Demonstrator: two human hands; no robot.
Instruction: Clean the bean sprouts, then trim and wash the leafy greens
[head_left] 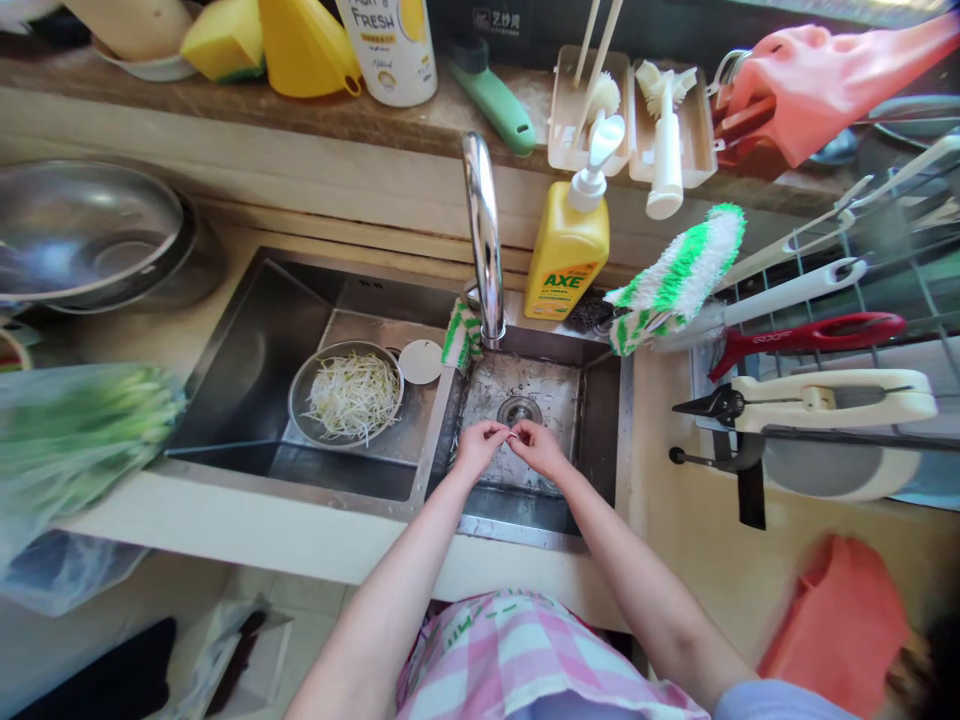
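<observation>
Over the right sink basin [600,430], my left hand [482,446] and my right hand [537,447] meet with fingertips pinched together. Between them is something tiny, perhaps pinkish, too small to name. Below and just beyond the hands lies the round drain [519,409]. The chrome faucet [484,240] stands behind it, with no stream of water visible. In the left basin [255,340], a round metal bowl [294,405] holds a heap of bean sprouts [352,395]. A pale round disc [421,362] lies beside that bowl.
A yellow AXE pump bottle [568,250] and a green-white striped cloth [682,265] stand behind the right basin. On the right hangs a wire rack with scissors [832,400] and a red-handled tool [817,335]. Bagged greens [90,430] and a metal pan [82,230] sit left.
</observation>
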